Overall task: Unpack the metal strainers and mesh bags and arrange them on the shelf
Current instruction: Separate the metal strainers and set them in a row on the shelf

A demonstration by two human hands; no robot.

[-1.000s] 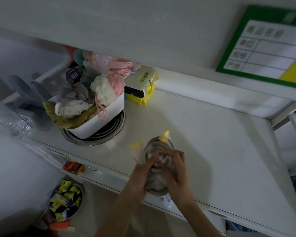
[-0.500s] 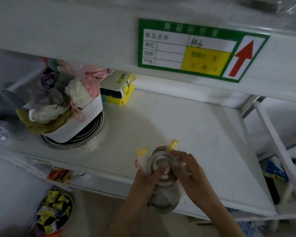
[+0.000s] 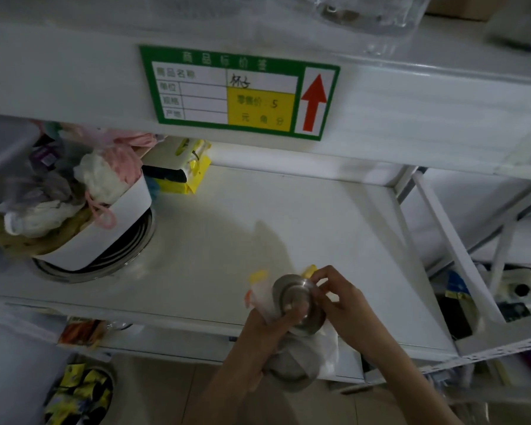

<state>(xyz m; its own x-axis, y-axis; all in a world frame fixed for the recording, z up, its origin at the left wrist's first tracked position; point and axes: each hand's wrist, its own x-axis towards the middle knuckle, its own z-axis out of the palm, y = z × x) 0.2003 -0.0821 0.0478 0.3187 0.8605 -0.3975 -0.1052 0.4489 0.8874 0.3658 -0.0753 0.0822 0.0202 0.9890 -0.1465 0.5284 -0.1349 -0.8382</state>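
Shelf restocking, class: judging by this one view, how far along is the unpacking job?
Done: a white tub of mesh bags already sits on the shelf. In hand: the left hand and right hand hold a metal strainer, still in its plastic wrapper. Left: unwrapping and placing it.

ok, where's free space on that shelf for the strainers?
Bare: the shelf middle and right, from the yellow packet across to the right edge. Crowded: left end, with the white tub of mesh bags. Both hands, left and right, hold the strainers at the front edge.
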